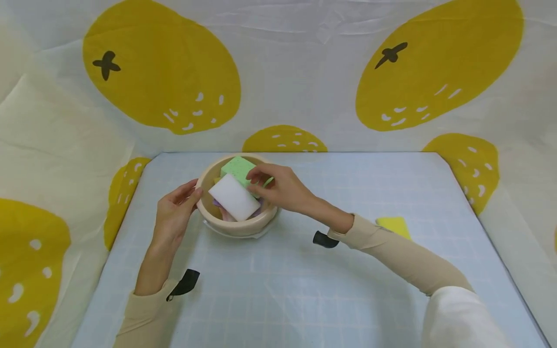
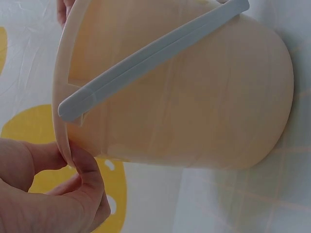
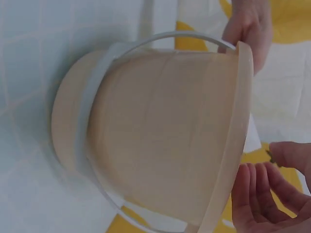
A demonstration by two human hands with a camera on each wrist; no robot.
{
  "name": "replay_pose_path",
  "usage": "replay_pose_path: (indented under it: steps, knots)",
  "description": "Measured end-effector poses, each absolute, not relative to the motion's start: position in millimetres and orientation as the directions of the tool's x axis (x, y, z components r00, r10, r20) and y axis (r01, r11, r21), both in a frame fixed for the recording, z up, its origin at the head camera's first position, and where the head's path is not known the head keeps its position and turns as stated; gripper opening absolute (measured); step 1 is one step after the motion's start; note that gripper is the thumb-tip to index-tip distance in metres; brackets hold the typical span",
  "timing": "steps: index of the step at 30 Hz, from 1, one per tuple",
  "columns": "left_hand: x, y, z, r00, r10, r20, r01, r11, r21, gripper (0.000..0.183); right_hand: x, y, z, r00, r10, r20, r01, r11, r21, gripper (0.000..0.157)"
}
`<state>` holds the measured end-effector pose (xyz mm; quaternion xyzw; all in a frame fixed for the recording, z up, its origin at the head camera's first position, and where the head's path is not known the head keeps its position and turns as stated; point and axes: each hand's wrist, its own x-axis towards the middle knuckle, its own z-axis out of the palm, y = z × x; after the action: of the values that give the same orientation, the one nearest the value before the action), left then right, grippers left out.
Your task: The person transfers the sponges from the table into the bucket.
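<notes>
A beige bucket [image 1: 208, 212] with a grey handle [image 2: 155, 58] stands on the table. My left hand [image 1: 174, 208] pinches its rim at the left side, thumb and fingers on either side of the edge. Inside, a white sponge block [image 1: 235, 197] lies on top, beside a speckled green sponge [image 1: 238, 167]. Purple and pink pieces show partly beneath them. Above the bucket's right rim hovers my right hand [image 1: 278, 186], its fingers loosely bent and thumb apart, with nothing visibly between them in the right wrist view. A green curved edge shows just behind its fingers.
A yellow flat block [image 1: 393, 226] lies on the table [image 1: 278, 290] to the right, partly behind my right sleeve. Cloth [image 1: 296, 72] printed with yellow fruit hangs behind the table and at both sides.
</notes>
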<state>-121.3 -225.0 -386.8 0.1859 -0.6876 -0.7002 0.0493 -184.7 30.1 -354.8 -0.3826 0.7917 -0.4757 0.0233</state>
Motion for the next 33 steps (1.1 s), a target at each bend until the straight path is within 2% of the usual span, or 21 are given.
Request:
replay_pose_path:
  steps: [12,21,29,33]
  knots:
    - [-122.4,-225.8,-389.1,-0.920,-0.338,-0.199,-0.195,-0.047,0.980,0.051,-185.9,65.6,-356.3,-0.746,-0.591,0.308,-0.543,0.272,-0.794,0.025]
    - [-123.2,-224.7,-388.1,-0.915,-0.343,-0.213,-0.208,-0.052,0.977,0.052,-166.6,92.3,-331.2,-0.806,-0.536,0.252,-0.472,0.325,-0.820,0.023]
    - [-123.6,-224.4,-387.3,-0.906,-0.354,-0.233,-0.237,-0.031,0.971,0.053,-172.4,123.9,-353.9,-0.845,-0.470,0.255,-0.447,0.359,-0.820,0.021]
    - [-123.2,-224.3,-387.0,-0.902,-0.360,-0.238,-0.246,-0.022,0.969,0.053,-162.4,134.1,-345.0,-0.872,-0.434,0.225,-0.408,0.392,-0.824,0.021]
